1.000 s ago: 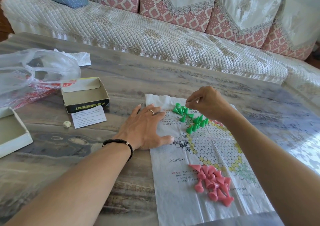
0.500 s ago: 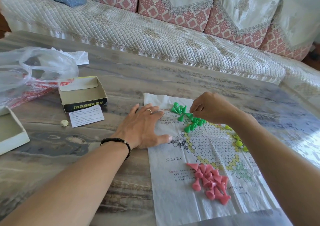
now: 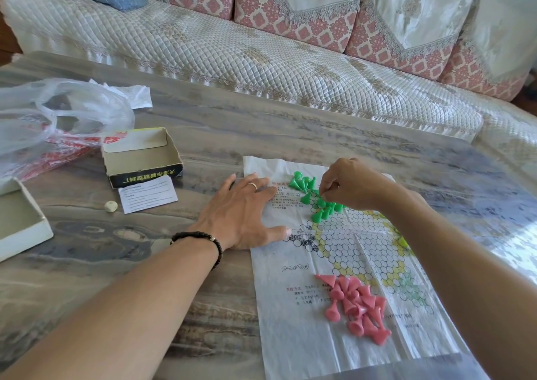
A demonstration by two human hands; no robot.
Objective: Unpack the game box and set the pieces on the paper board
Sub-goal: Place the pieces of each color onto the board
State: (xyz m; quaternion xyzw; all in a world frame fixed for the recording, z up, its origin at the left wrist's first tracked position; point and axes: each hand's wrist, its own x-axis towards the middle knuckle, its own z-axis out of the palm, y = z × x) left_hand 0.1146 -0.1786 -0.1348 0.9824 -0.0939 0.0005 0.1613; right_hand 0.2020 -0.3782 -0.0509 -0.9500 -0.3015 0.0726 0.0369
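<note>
Paper board (image 3: 343, 266) lies flat on the table (image 3: 218, 135), long axis running from near edge away toward the sofa (image 3: 232, 48), slightly skewed w/ the far end leaning left. Using the board as landmark:

Left hand (image 3: 241, 214) is flat, fingers spread, palm down on the board's left edge, thumb tip on the paper, ring on one finger, black bead bracelet (image 3: 200, 238) at the wrist. Right hand (image 3: 351, 186) is over the far end of the board, fingertips curled & pinching a green piece (image 3: 321, 195), tho the piece itself is mostly hidden by the fingers.

Green pieces (image 3: 315, 198) are in a loose cluster at the board's far-left corner, some upright, some tipped over. Pink pieces (image 3: 356, 307) are piled on the near half, mostly on their sides, cone tips pointing all diff ways.

Left of the board, off the paper: open game box (image 3: 142, 157), a printed slip (image 3: 148, 193) just in front of it, a small white die (image 3: 111, 206) beside the slip. Further left there's a white tray (image 3: 26, 228) & a plastic bag (image 3: 58, 115).
</note>
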